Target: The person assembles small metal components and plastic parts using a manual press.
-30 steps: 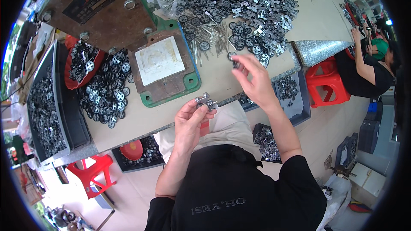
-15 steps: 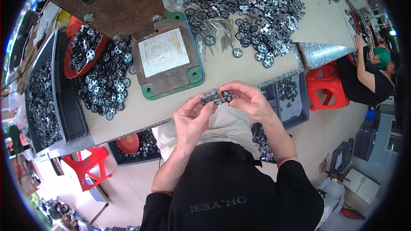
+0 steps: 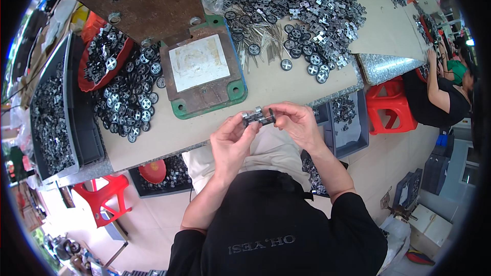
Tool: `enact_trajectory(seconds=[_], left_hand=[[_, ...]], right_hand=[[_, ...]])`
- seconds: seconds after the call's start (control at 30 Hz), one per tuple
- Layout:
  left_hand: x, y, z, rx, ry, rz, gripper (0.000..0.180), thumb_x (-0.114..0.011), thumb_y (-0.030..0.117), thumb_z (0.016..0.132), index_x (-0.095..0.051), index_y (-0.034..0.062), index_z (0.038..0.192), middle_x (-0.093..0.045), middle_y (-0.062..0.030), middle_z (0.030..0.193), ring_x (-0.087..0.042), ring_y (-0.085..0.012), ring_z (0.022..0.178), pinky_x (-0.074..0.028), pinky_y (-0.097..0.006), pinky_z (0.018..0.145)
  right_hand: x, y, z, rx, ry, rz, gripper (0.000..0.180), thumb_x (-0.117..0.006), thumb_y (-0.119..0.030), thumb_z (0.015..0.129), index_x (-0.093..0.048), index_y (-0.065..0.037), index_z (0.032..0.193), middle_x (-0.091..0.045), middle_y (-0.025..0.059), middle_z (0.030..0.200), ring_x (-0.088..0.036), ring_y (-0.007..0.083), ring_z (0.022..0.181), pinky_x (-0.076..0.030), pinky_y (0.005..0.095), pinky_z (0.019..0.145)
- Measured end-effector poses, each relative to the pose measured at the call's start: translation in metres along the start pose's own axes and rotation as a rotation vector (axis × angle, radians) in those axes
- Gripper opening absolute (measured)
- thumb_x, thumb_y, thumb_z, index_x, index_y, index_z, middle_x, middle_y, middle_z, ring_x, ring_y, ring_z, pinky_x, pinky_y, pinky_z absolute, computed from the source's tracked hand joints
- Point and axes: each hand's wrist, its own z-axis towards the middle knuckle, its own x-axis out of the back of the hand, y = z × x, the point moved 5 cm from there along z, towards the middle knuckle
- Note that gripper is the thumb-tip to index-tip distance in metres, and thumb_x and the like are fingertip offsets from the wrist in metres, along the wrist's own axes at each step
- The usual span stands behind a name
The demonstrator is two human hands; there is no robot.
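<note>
Close to my lap, by the table's front edge, both hands meet around a small dark grey and silvery toy car chassis (image 3: pixel 252 116). My left hand (image 3: pixel 230 140) is closed, thumb and fingers pinching the chassis. A small black wheel (image 3: pixel 271 116) shows nearly edge-on at the chassis's right end. Thumb and fingers of my right hand (image 3: pixel 299 125) close on that wheel. Whether an axle joins wheel and chassis is too small to tell. Beyond the hands stands a heavy brown and green press (image 3: pixel 236 90) with a white pad (image 3: pixel 199 63) on its base.
Loose wheels (image 3: pixel 130 102) lie left of the press, beside a red bowl (image 3: pixel 108 77) and a dark bin (image 3: pixel 84 122). Thin metal pins (image 3: pixel 266 41) and a heap of chassis parts (image 3: pixel 327 10) cover the far side. A red stool (image 3: pixel 391 107) and a co-worker (image 3: pixel 437 92) are at right.
The wheel has turned from showing part of its face to nearly edge-on. My right fingers have shifted slightly around it. My left hand keeps its pinch.
</note>
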Motion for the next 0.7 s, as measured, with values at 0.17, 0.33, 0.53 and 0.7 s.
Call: enact_trajectory(seconds=[0.17,0.33,0.53,0.7], left_hand=[[-0.004,-0.018,-0.003,0.242,0.007,-0.401,0.020,-0.061,0.003,0.083,-0.059,0.0003,0.103,-0.062,-0.0023,0.084,-0.058,-0.0061,0.071,-0.044,-0.017,0.053],[0.004,0.004,0.003,0.166,-0.136,-0.340,0.028,-0.063,-0.007,0.078,-0.058,-0.0003,0.105,-0.057,-0.0052,0.102,-0.054,-0.0069,0.088,-0.044,-0.019,0.068],[0.033,0.045,0.040,-0.035,-0.102,0.023,0.029,-0.061,-0.006,0.078,-0.057,-0.0018,0.107,-0.060,-0.0064,0.097,-0.057,-0.0104,0.088,-0.046,-0.022,0.072],[0.073,0.057,0.101,-0.278,0.202,0.494,0.023,-0.069,0.007,0.072,-0.063,-0.0015,0.093,-0.062,-0.0087,0.090,-0.058,-0.0129,0.079,-0.045,-0.025,0.069]], right_hand=[[-0.017,-0.002,-0.007,0.063,0.027,-0.018,0.026,-0.065,-0.004,0.080,-0.058,0.002,0.104,-0.059,0.0035,0.091,-0.055,0.0087,0.079,-0.045,0.0226,0.070],[-0.023,-0.037,0.011,0.193,0.022,-0.254,0.021,-0.062,-0.002,0.080,-0.060,0.001,0.100,-0.063,0.0069,0.085,-0.059,0.0117,0.074,-0.047,0.0250,0.065],[-0.043,-0.057,0.054,0.353,-0.079,-0.512,0.026,-0.063,-0.008,0.078,-0.060,-0.001,0.104,-0.063,0.0098,0.081,-0.059,0.0154,0.066,-0.046,0.0271,0.059],[-0.039,-0.053,0.073,0.363,0.032,-0.461,0.034,-0.063,-0.008,0.079,-0.056,-0.003,0.112,-0.063,0.0095,0.086,-0.055,0.0145,0.061,-0.045,0.0266,0.057]])
